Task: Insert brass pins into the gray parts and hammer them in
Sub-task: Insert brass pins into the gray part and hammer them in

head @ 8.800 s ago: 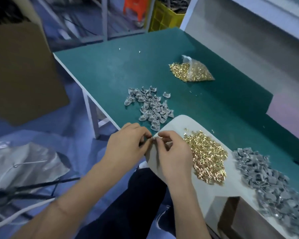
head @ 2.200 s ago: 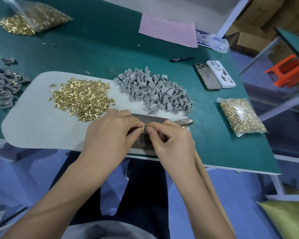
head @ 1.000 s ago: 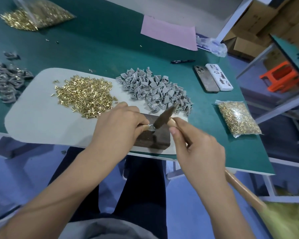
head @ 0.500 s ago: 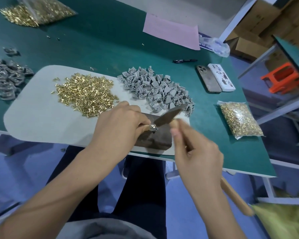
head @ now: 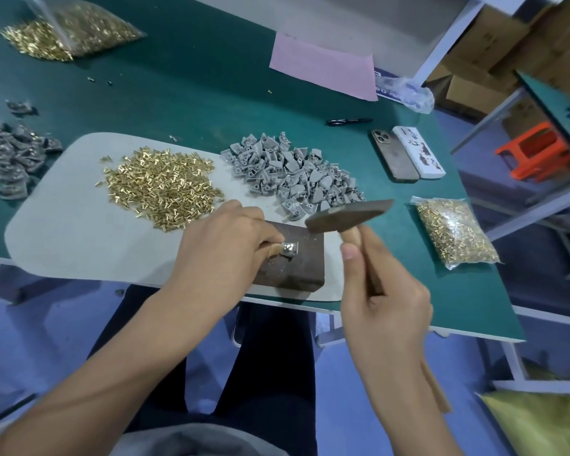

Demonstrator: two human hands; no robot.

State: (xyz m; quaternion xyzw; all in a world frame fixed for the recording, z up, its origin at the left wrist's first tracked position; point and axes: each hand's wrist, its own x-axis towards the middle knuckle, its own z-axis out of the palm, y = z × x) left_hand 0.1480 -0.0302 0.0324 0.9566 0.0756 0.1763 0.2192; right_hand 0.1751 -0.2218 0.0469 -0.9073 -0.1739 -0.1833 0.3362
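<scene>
left hand [head: 226, 248] pinches a small gray part [head: 290, 249] at its fingertips, holding it flat on top of the dark block [head: 293, 261] near the table's front edge. right hand [head: 380, 297] is wrapped around the wooden handle of the hammer [head: 348, 215], thumb laid up along the shaft — the dark head is raised, tilted, above and to the right of the held part, not touching it. whether a pin sits in the part is too small to tell.

the block rests on a pale mat [head: 69, 232] spread over the green table [head: 191, 77]. on the mat, behind the left hand, lies a loose pile of brass pins [head: 160, 185]; just to its right, a heap of gray parts [head: 293, 172]. another cluster of gray pieces [head: 9, 156] lies off the mat at the left edge. a clear bag of pins [head: 454, 232] sits right of the hammer, a second bag [head: 69, 31] at the far left. farther back — two phones [head: 407, 156] side by side, a black pen [head: 348, 121] and a pink sheet [head: 323, 69].
</scene>
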